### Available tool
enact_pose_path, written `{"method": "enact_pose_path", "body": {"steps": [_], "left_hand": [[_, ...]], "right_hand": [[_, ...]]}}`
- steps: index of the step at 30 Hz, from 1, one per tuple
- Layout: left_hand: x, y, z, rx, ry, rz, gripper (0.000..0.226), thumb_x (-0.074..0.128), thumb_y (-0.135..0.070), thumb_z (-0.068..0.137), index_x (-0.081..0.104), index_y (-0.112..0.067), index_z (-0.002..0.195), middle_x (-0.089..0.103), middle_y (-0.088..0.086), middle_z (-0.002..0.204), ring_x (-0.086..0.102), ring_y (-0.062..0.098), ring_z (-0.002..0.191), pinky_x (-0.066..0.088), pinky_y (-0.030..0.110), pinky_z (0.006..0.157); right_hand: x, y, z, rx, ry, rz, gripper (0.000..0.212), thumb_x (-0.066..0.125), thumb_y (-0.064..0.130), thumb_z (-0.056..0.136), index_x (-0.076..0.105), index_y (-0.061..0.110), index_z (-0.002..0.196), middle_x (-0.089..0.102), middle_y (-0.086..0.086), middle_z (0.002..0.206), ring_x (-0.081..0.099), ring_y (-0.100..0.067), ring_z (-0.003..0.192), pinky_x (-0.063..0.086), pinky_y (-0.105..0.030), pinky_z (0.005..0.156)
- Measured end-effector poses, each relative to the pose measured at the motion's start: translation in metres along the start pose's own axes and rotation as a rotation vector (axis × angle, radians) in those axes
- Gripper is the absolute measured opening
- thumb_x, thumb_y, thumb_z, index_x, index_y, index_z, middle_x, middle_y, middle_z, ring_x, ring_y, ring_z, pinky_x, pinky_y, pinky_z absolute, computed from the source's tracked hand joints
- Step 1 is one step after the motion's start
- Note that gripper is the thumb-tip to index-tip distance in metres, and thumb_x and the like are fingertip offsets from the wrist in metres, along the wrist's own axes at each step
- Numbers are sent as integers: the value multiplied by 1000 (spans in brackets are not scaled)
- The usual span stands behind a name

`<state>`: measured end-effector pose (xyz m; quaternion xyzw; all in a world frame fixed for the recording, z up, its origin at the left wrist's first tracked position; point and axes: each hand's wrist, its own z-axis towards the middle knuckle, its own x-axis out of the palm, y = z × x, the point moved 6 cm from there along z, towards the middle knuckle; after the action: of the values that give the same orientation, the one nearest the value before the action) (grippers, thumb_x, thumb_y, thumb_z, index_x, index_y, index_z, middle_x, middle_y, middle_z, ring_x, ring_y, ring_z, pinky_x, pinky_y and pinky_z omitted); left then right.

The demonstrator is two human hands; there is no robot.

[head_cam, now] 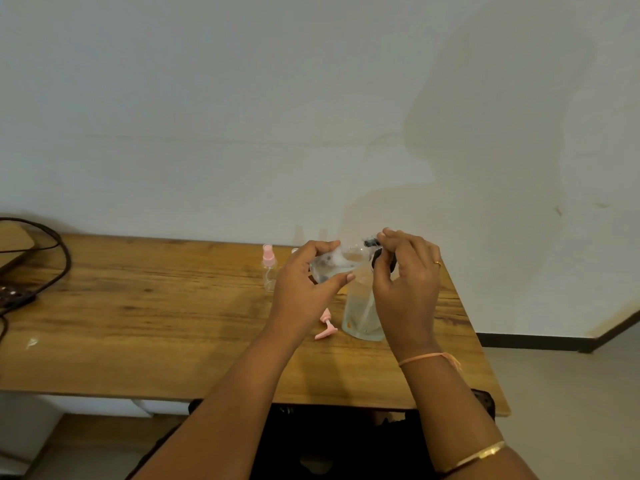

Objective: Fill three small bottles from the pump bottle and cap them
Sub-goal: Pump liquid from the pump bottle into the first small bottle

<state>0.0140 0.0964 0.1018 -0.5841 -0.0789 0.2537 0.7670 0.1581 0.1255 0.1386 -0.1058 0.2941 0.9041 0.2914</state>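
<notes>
My left hand (304,282) grips a clear bottle (332,263) that lies tilted on its side above the wooden table (156,306), neck pointing right. At that neck my right hand (407,282) pinches a black pump head (375,254). Directly below stands a taller clear bottle (362,310), partly hidden by my right hand. A small clear bottle with a pink spray top (268,268) stands upright just left of my left hand. A loose pink cap (325,329) lies on the table beside the tall bottle's base.
Black cables (52,268) and a power strip (14,296) lie at the table's left end beside a brown box (14,244). A white wall rises right behind the table. The table's right edge is close to my right wrist.
</notes>
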Motion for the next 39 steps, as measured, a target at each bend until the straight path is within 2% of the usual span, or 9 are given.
{"method": "enact_pose_path", "body": {"steps": [4, 8, 12, 14, 20, 24, 30, 34, 39], "left_hand": [[-1, -3, 0, 17, -3, 0, 42, 80, -19, 71, 56, -45, 93, 62, -17, 112, 57, 7, 111, 53, 29, 87], [-1, 0, 1, 7, -2, 4, 43, 81, -19, 70, 57, -46, 94, 63, -13, 113, 57, 7, 110, 54, 31, 87], [-1, 1, 0, -1, 17, 29, 43, 81, -18, 70, 56, -44, 95, 62, -14, 111, 57, 4, 107, 54, 33, 88], [-1, 0, 0, -7, 20, 22, 42, 80, -18, 71, 57, -42, 95, 62, -14, 112, 57, 2, 107, 53, 32, 88], [-2, -2, 0, 21, -11, 5, 43, 81, -21, 70, 56, -45, 96, 64, -13, 111, 58, 6, 108, 52, 28, 88], [-2, -2, 1, 21, -9, 10, 45, 81, -20, 70, 56, -46, 98, 64, -11, 112, 58, 7, 108, 53, 29, 88], [0, 0, 2, -13, 16, 5, 44, 80, -16, 71, 58, -42, 99, 64, -13, 108, 58, 4, 105, 54, 31, 87], [2, -1, 3, -14, 13, 10, 43, 80, -18, 71, 58, -41, 100, 62, -16, 107, 57, 3, 105, 54, 30, 88], [1, -4, 3, 15, -14, 16, 45, 79, -20, 72, 55, -46, 99, 62, -12, 111, 57, 7, 108, 53, 31, 88]], "right_hand": [[-2, 3, 6, -11, 21, -10, 20, 62, -8, 77, 68, 2, 93, 68, -9, 95, 57, -27, 92, 32, -11, 79], [0, -3, 2, -18, 14, -9, 19, 60, -7, 78, 68, 1, 93, 67, -9, 95, 58, -29, 91, 33, -8, 80], [6, -7, -4, -35, 21, -13, 21, 61, -10, 79, 67, 1, 95, 66, -10, 96, 57, -29, 93, 45, -27, 79], [5, -6, -4, -28, 23, -11, 23, 62, -12, 78, 67, 1, 96, 66, -11, 96, 57, -30, 93, 46, -29, 76], [-3, 1, 6, -10, 23, -7, 21, 60, -8, 79, 69, 2, 95, 68, -9, 96, 52, -19, 94, 32, -3, 84], [-3, -1, 9, 16, 69, -21, 21, 63, -9, 79, 70, 3, 96, 68, -8, 96, 58, -28, 94, 30, -9, 79], [6, -11, 2, -1, 50, -18, 21, 65, -10, 77, 69, 1, 94, 68, -10, 95, 59, -31, 91, 31, -4, 85], [4, -7, 3, 7, 36, -7, 21, 64, -10, 78, 69, 1, 94, 68, -10, 95, 59, -31, 91, 34, -11, 80], [-2, -2, 9, 7, 27, -15, 22, 63, -9, 79, 69, 2, 97, 68, -9, 96, 57, -25, 94, 30, 1, 86]]}}
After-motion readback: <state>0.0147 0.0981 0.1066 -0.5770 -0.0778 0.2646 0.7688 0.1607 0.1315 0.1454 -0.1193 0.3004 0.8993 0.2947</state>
